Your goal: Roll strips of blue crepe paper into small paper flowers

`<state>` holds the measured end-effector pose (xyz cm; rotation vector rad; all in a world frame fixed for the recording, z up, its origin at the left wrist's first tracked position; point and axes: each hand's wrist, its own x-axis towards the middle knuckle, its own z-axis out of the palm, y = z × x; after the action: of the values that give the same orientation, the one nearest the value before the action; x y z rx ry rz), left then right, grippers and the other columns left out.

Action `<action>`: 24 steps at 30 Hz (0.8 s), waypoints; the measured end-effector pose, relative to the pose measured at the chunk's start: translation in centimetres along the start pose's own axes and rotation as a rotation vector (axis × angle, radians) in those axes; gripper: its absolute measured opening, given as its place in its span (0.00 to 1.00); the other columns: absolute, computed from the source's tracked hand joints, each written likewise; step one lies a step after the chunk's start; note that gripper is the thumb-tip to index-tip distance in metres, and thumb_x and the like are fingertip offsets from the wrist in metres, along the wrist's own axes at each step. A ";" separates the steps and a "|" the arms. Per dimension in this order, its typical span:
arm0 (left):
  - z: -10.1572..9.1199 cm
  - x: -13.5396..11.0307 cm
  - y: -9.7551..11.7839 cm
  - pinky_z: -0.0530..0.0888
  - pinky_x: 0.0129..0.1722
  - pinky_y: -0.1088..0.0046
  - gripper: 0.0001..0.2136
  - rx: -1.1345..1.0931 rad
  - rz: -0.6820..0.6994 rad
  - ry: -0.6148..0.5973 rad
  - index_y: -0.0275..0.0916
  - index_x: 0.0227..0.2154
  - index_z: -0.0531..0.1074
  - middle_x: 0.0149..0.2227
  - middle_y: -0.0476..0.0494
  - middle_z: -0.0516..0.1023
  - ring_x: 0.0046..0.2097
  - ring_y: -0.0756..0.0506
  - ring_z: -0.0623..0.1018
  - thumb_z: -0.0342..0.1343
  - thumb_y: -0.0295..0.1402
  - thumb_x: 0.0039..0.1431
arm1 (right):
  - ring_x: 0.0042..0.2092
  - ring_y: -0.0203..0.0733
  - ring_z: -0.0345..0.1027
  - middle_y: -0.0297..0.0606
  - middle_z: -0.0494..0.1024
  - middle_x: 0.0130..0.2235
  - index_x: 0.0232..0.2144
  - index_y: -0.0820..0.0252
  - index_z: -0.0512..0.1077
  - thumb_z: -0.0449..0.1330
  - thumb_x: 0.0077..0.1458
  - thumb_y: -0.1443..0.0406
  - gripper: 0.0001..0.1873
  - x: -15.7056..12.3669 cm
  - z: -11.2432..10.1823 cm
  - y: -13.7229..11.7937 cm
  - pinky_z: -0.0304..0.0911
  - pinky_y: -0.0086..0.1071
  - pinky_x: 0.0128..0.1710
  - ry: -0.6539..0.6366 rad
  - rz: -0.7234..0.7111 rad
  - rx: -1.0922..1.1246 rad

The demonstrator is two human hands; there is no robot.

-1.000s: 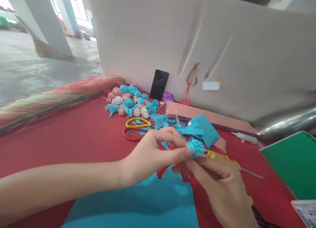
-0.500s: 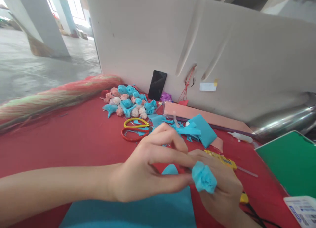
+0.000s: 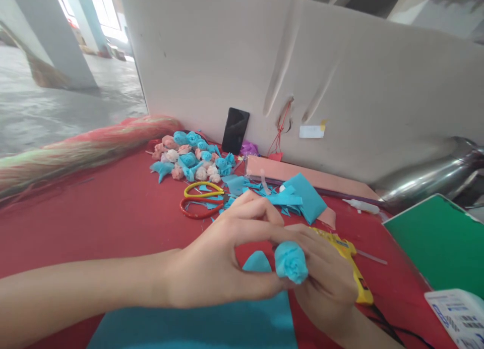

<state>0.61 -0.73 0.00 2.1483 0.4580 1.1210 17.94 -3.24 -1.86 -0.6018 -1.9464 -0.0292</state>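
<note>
A blue crepe-paper rose point(image 3: 291, 262) is held up in front of me, its rolled petals facing the camera. My left hand point(image 3: 227, 255) is closed in a pinch, thumb and index finger on the rose's left side. Behind and to the right, my right hand point(image 3: 328, 276) has its fingers bent round the rose's base; the grip there is partly hidden. Under both hands lies a blue paper sheet point(image 3: 196, 326) with a rounded blue piece point(image 3: 257, 262) at its far end. A yellow glue gun point(image 3: 363, 288) lies just beyond my right hand, partly covered by it.
Scissors point(image 3: 202, 214) with red and yellow handles lie near blue paper scraps point(image 3: 289, 196). Finished paper roses point(image 3: 187, 160) are heaped behind. A phone point(image 3: 235, 131) leans on the wall. A green board point(image 3: 434, 243) and a white labelled box point(image 3: 456, 311) stand at right.
The rose has turned and moved slightly left and up, now against my left fingertips. My right hand has shifted left, uncovering more of the glue gun. The view has swung slightly right.
</note>
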 end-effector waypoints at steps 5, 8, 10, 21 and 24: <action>0.1 0.1 0.1 0.70 0.43 0.72 0.08 0.023 -0.033 0.005 0.38 0.36 0.77 0.30 0.50 0.70 0.36 0.48 0.69 0.60 0.22 0.53 | 0.28 0.40 0.73 0.38 0.79 0.25 0.33 0.60 0.74 0.52 0.62 0.72 0.11 0.0 0.2 0.1 0.70 0.30 0.27 -0.015 0.007 -0.026; -0.1 0.3 0.2 0.68 0.46 0.70 0.11 0.048 -0.045 -0.009 0.37 0.36 0.77 0.30 0.51 0.70 0.36 0.48 0.69 0.68 0.25 0.48 | 0.29 0.40 0.74 0.40 0.80 0.28 0.33 0.61 0.73 0.52 0.60 0.74 0.11 -0.1 0.1 0.1 0.70 0.30 0.28 -0.025 0.000 -0.047; -0.4 0.5 0.4 0.67 0.47 0.70 0.16 0.064 -0.054 -0.034 0.36 0.37 0.77 0.30 0.51 0.70 0.37 0.48 0.69 0.72 0.29 0.43 | 0.32 0.39 0.75 0.43 0.81 0.31 0.33 0.63 0.73 0.53 0.59 0.76 0.11 -0.2 -0.2 0.2 0.71 0.29 0.31 -0.032 -0.008 -0.050; -1.6 0.8 1.6 0.69 0.44 0.76 0.07 -0.055 -0.132 -0.160 0.37 0.35 0.79 0.29 0.52 0.73 0.31 0.53 0.72 0.67 0.28 0.51 | 0.46 0.42 0.78 0.52 0.83 0.41 0.41 0.70 0.75 0.50 0.63 0.73 0.14 -0.9 -1.1 0.8 0.74 0.28 0.46 -0.133 -0.118 -0.176; -1.6 0.8 1.6 0.70 0.41 0.76 0.08 -0.055 -0.142 -0.165 0.38 0.35 0.79 0.29 0.52 0.73 0.31 0.52 0.73 0.67 0.28 0.51 | 0.44 0.41 0.79 0.50 0.84 0.40 0.40 0.69 0.76 0.50 0.64 0.72 0.14 -0.6 -1.0 0.8 0.74 0.27 0.45 -0.120 -0.154 -0.229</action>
<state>-0.22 -0.74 2.23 2.1040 0.4894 0.8616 19.31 -3.06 -2.12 -0.6132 -2.1195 -0.3228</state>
